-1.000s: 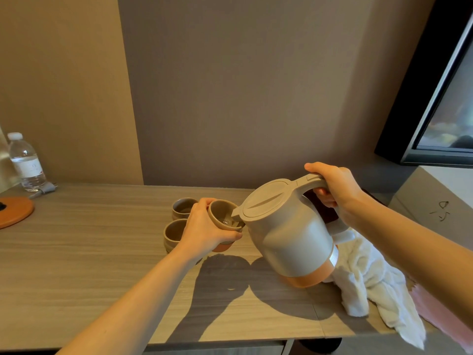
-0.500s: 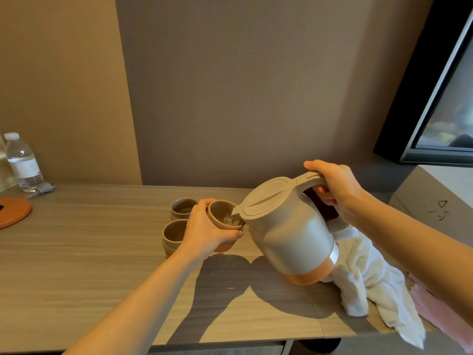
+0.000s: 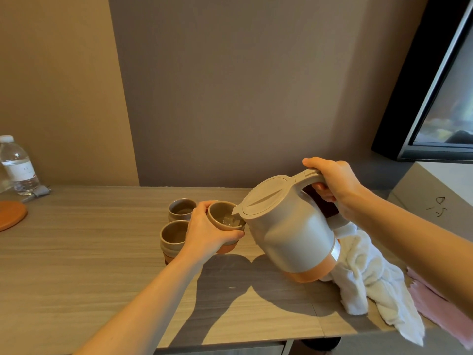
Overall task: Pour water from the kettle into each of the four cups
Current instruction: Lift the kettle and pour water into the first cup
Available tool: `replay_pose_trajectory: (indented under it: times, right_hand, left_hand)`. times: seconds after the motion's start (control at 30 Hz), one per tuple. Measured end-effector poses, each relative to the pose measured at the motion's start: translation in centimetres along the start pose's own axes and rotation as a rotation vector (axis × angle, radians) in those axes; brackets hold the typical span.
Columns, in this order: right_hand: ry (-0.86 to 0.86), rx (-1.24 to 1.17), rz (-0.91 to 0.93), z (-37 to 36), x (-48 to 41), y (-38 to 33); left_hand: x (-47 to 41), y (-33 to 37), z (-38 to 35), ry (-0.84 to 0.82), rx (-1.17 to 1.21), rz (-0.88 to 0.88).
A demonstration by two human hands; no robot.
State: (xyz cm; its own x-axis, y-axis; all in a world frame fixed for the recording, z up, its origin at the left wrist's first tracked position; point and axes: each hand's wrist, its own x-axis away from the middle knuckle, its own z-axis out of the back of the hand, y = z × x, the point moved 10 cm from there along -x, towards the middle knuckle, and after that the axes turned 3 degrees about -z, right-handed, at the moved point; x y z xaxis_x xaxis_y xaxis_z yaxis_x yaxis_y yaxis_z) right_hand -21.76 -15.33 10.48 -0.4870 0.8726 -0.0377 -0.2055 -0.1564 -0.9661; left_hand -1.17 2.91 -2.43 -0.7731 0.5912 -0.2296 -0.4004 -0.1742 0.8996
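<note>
My right hand (image 3: 332,183) grips the handle of a grey kettle (image 3: 289,231) with an orange base, tilted left above the table. Its spout hangs over the rim of a brown cup (image 3: 221,213), which my left hand (image 3: 207,231) holds lifted and slightly tilted; water shows inside it. Two more brown cups stand on the wooden table (image 3: 76,252) just left of my hand: one at the back (image 3: 180,208), one in front (image 3: 172,234). A fourth cup is not visible.
A white towel (image 3: 366,280) lies crumpled right of the kettle, with a pink cloth (image 3: 435,303) beyond it. At the far left stand a water bottle (image 3: 18,165) and an orange round pad (image 3: 10,213). A dark screen (image 3: 440,98) hangs at the right.
The kettle and held cup stay almost in place, spout over the cup; water now shows in the cup. The view has shifted slightly.
</note>
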Motion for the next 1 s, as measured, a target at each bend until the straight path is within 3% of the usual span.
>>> replay_pose_trajectory:
  times: [1.0]
  right_hand:
    - [0.019, 0.014, 0.002, -0.17, -0.31, -0.2]
  left_hand:
    - [0.82, -0.08, -0.55, 0.014, 0.147, 0.036]
